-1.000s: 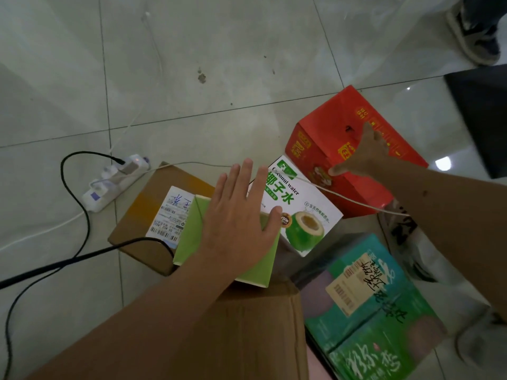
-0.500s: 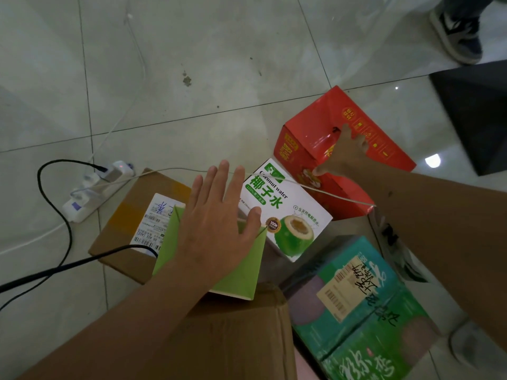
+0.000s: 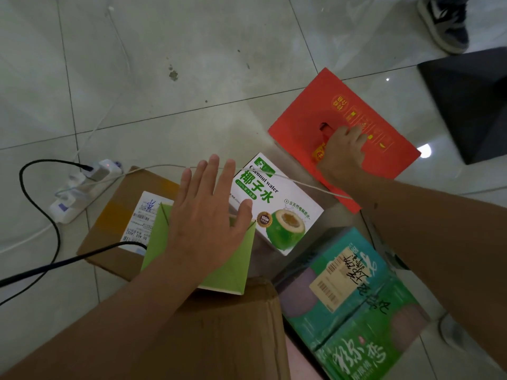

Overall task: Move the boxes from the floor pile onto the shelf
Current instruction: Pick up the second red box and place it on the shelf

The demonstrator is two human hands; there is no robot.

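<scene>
A pile of boxes lies on the tiled floor. My left hand rests flat, fingers spread, on a light green box that sits on top of the pile. My right hand grips the red box at its handle slot, with the fingers curled over the top panel. The red box is tipped so its top faces me. Between the hands lies a white coconut water box. A green and purple carton lies under my right forearm. A large brown carton sits below my left arm.
A flat brown parcel with a label lies at the left. A white power strip, a black cable and a thin white cable cross the pile. Another person's shoe and a dark object are at top right.
My right hand has slid from the red box's near side up to its handle slot, and the box has tipped its top toward me. My left hand stays flat on the green box.
</scene>
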